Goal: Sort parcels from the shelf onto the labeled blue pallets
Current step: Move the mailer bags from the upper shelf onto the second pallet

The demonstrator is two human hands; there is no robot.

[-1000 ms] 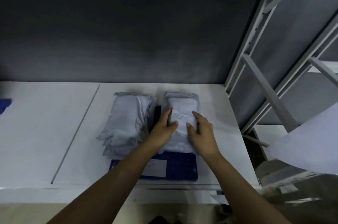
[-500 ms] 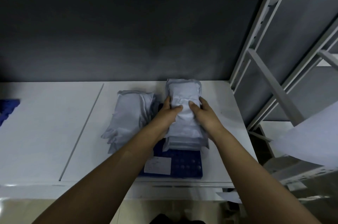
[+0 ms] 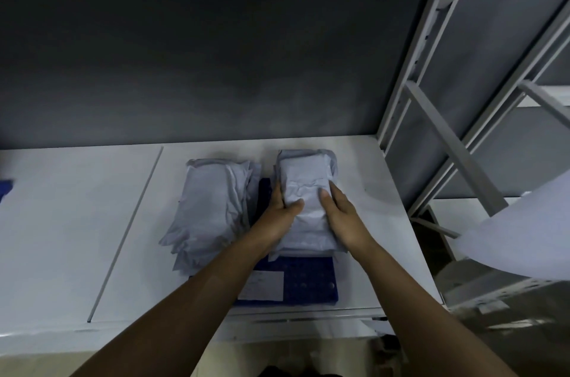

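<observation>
A grey plastic parcel (image 3: pixel 305 179) lies on top of the right stack on the blue pallet (image 3: pixel 308 282). My left hand (image 3: pixel 282 211) grips its left side, thumb on top, fingers down the edge. My right hand (image 3: pixel 339 213) grips its right side the same way. A second stack of grey parcels (image 3: pixel 209 210) leans on the left half of the pallet. A white label (image 3: pixel 262 285) is stuck at the pallet's front, partly under my left forearm.
The pallet sits on a white table (image 3: pixel 77 238) against a dark wall. A grey metal shelf frame (image 3: pixel 462 136) rises at the right. A corner of another blue pallet (image 3: pixel 5 188) shows at the far left. A large pale sheet (image 3: pixel 524 231) hangs at the right edge.
Both hands went from resting flat on top of the parcel to clasping its two sides. The parcel stays on the right stack.
</observation>
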